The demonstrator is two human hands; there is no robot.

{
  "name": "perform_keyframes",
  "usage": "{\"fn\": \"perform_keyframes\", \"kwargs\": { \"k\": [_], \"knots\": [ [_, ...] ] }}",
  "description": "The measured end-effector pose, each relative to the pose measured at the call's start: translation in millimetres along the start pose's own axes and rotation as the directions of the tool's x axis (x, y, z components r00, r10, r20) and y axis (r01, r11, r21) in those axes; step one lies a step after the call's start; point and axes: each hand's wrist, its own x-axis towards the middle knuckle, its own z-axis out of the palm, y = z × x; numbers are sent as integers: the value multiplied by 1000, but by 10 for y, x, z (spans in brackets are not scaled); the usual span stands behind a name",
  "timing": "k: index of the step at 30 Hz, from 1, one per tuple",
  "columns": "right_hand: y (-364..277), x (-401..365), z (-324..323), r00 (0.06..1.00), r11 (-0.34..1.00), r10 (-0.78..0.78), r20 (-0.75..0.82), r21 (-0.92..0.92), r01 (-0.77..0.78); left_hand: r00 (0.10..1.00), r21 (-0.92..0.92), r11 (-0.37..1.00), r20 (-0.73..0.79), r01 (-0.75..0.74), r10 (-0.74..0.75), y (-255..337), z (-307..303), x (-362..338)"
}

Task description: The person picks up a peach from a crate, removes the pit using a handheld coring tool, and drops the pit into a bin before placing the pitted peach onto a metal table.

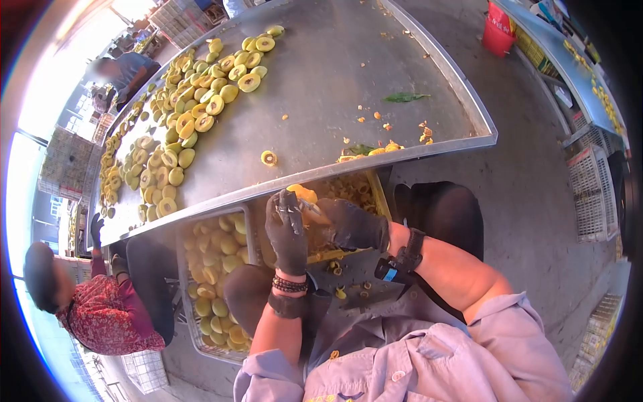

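Note:
My left hand [288,231], in a dark glove, is closed around a yellow fruit piece [303,194] just in front of the metal table's near edge. My right hand [351,224], also gloved, is closed at the fruit's right side; what its fingers hold is blurred, perhaps a small tool. Below both hands is a yellow crate [380,194] with orange scraps inside. Many halved green-yellow fruits [194,100] lie heaped on the left of the metal table [315,87].
A white crate [249,231] full of fruit halves stands left of my hands. A person in a red patterned top [114,308] sits at the left. Scraps and a green leaf [405,97] lie on the table. A red bag [499,30] stands at upper right.

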Motion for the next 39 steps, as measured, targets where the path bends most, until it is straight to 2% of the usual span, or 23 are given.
{"fn": "perform_keyframes", "kwargs": {
  "k": [2, 5, 8, 10, 11, 12, 14, 17, 20, 21, 24, 26, 30, 32, 34, 36, 37, 38, 39],
  "knots": [
    [-46, -21, -31, 998, 997, 55, 15, -56, -55, 999, 4, 1000, -34, -29, 29, -56, 20, -7],
    [-163, -107, 38, 985, 955, 152, -80, -244, -167, 999, 79, 996, -40, -27, 30, 23, 24, 14],
    [65, -101, 134, 999, 999, 25, -43, -25, -26, 998, 116, 992, -17, -51, 53, 22, -19, 10],
    [49, -108, 91, 1000, 988, 23, 13, -151, -21, 993, 151, 981, 17, -121, 120, -48, -7, 25],
    [23, -113, 43, 999, 975, 24, 34, -222, -15, 968, 308, 919, 31, -245, 248, -297, -22, 76],
    [-25, -115, -16, 996, 978, 72, 57, -198, -59, 991, 228, 965, 69, -131, 119, -233, -21, 53],
    [-139, -150, -67, 979, 977, 176, 107, -143, -160, 995, 205, 979, 97, -4, -16, -213, -14, 44],
    [2, -197, 47, 987, 987, 149, 63, -63, -145, 996, 227, 973, 69, 39, -56, -248, 13, 21],
    [-146, -221, -18, 949, 929, 262, 177, 220, -298, 998, 140, 990, 55, -6, -2, -250, 72, 16],
    [-175, -228, -59, 948, 913, 262, 181, 273, -304, 997, 118, 992, 57, 51, -58, -211, 89, 29],
    [-210, -261, -112, 946, 845, 249, 206, 431, -316, 979, -57, 984, 126, 167, -159, -184, 103, 57],
    [-182, -286, -133, 948, 794, 220, 229, 523, -311, 977, -158, 973, 160, 167, -142, -158, 100, 50],
    [-314, -309, -236, 911, 724, 285, 298, 556, -408, 955, -307, 927, 265, 214, -133, -200, 92, 54],
    [-285, -318, -243, 903, 690, 269, 335, 588, -423, 962, -260, 957, 267, 130, -58, -154, 135, 49],
    [-140, -341, -180, 987, 927, 134, 87, 340, -155, 981, -215, 977, 190, 0, 42, -62, 181, 8],
    [-136, -319, -11, 1000, 957, 0, -8, 292, 2, 993, -133, 987, 56, -93, 101, -134, 247, 10],
    [-175, -304, -8, 1000, 923, 8, -27, 386, 4, 994, -311, 945, 73, 105, -86, -99, 247, -8],
    [-218, -317, -18, 993, 845, 115, 35, 523, -116, 989, -140, 982, 50, -130, 138, -241, 225, 10],
    [-269, -313, -42, 968, 739, 225, 110, 628, -244, 982, -77, 981, -77, -176, 170, -185, 260, 45]
  ]
}}
